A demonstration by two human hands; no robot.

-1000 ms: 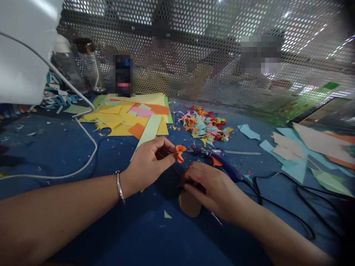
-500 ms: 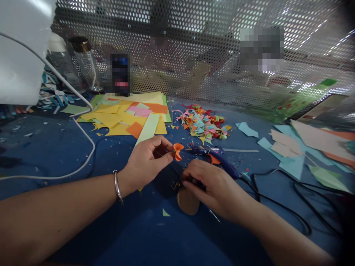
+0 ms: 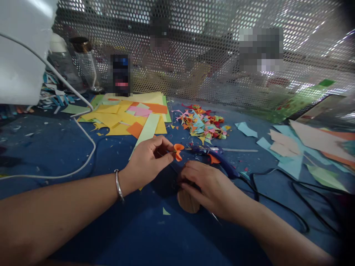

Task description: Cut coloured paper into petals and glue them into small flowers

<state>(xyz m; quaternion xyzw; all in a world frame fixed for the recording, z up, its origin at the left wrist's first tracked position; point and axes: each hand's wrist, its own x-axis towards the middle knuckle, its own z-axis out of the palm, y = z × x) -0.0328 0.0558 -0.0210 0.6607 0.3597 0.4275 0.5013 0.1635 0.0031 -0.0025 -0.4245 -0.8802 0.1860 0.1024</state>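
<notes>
My left hand (image 3: 149, 157) pinches a small orange paper flower (image 3: 179, 151) at its base between thumb and fingertips. Lower and to the right, my right hand (image 3: 206, 183) is down at the blue tabletop with its fingers curled together; what they hold, if anything, is hidden. A round brown disc (image 3: 188, 201) lies partly under that hand's fingers. From beneath the palm sticks out a thin metal tip (image 3: 215, 218). Just beyond the right hand lies a dark blue glue gun (image 3: 229, 166) with an orange trigger and a pale glue stick (image 3: 240, 150) at its back.
Behind the hands lie yellow paper sheets (image 3: 119, 122) and a heap of colourful paper snippets (image 3: 205, 123). Blue and pink paper pieces (image 3: 294, 159) spread at right, near a black cable (image 3: 277, 199). A white cable (image 3: 93, 147) runs at left. A perforated metal screen (image 3: 188, 48) stands behind.
My right hand has shifted slightly left, and its fingers now cover the small yellowish curl that showed beside them. My left hand and the flower have hardly moved.
</notes>
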